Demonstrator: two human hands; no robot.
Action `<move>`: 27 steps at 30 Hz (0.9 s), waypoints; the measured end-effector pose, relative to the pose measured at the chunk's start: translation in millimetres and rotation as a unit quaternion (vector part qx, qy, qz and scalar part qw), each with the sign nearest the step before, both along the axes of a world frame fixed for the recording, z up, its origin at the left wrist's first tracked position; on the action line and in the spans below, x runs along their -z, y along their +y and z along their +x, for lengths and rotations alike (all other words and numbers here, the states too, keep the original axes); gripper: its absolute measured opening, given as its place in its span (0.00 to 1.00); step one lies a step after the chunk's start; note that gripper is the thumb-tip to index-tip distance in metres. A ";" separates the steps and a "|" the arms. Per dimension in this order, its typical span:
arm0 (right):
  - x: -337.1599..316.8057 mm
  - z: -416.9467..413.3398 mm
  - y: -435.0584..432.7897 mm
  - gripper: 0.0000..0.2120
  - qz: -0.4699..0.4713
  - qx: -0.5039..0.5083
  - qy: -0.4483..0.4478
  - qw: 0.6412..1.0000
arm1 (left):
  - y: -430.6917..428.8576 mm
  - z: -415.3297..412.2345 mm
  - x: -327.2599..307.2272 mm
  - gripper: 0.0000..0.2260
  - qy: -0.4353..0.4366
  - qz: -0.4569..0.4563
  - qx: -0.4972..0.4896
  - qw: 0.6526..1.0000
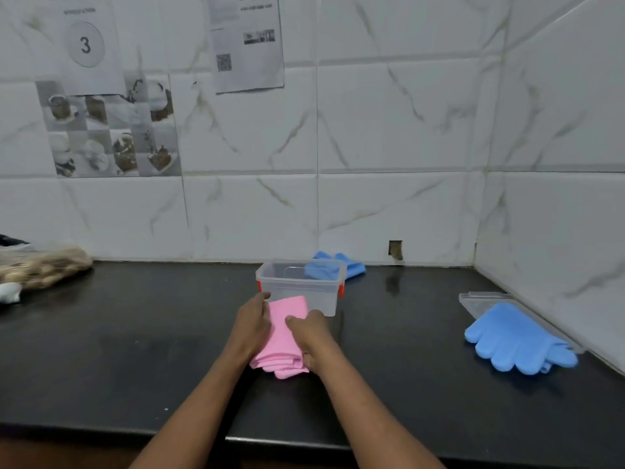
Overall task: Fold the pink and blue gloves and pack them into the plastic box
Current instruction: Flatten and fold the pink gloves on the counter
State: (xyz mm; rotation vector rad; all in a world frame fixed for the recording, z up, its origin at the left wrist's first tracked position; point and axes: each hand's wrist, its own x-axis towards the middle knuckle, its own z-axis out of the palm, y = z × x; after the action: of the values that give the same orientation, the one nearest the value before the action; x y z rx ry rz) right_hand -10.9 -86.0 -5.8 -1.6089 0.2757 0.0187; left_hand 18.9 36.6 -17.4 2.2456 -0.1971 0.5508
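Both hands close around the folded pink gloves [283, 336] on the black counter [135, 333], just in front of the clear plastic box [301, 289]: the left hand [252, 328] clasps the left edge, the right hand [309, 336] pinches the right side. One blue glove [517, 336] lies well apart to the right, partly on the box lid [480, 301]; another blue glove [338, 267] sits behind the box, possibly touching its rim. The main risk is the layered fold springing open if either grip slackens during the lift. The bundle could also catch the box's near wall and push the light box backward.
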 end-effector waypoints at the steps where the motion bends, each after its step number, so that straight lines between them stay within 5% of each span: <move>1: 3.7 -0.8 -1.1 0.18 0.074 -0.001 0.005 0.997 | 1.0 -0.1 -2.7 0.17 -0.015 0.001 0.002 1.000; 3: 9.4 1.9 -2.5 0.18 0.169 0.001 0.003 0.986 | 4.8 0.5 -6.7 0.18 -0.051 0.016 0.022 0.998; 5: 8.2 5.3 2.8 0.19 0.142 0.001 -0.013 0.990 | 8.8 5.0 -2.6 0.19 -0.069 0.082 0.059 0.992; 8: 1.9 4.3 11.1 0.19 -0.128 0.040 -0.075 0.988 | 9.9 18.7 14.1 0.17 -0.065 0.182 0.086 0.977; 12: 8.0 -1.9 10.4 0.21 -0.444 0.088 -0.057 0.890 | 7.5 30.6 26.3 0.19 -0.039 0.229 0.109 0.967; 15: 1.3 -16.2 -11.0 0.28 -0.401 0.009 -0.055 0.914 | 2.0 23.6 17.7 0.19 -0.089 0.265 0.087 0.956; 18: -21.6 -36.7 -62.4 0.21 -0.388 -0.035 -0.107 0.915 | 9.2 -2.3 7.5 0.21 -0.110 0.213 0.195 0.951; 21: -38.7 -60.0 -139.7 0.14 -0.531 -0.033 -0.158 0.832 | 19.4 -21.7 12.2 0.33 -0.037 0.324 0.249 0.912; 27: -17.9 -113.9 -308.7 0.36 -0.780 -0.050 -0.018 0.623 | 25.3 -18.4 13.1 0.31 -0.025 0.334 0.238 0.912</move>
State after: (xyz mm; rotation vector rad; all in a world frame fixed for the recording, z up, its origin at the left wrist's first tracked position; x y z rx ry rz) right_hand -124.7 -394.6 12.1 -3.3954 0.1204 -0.2370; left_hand 0.4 61.9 -30.4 2.6860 -1.0684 0.2910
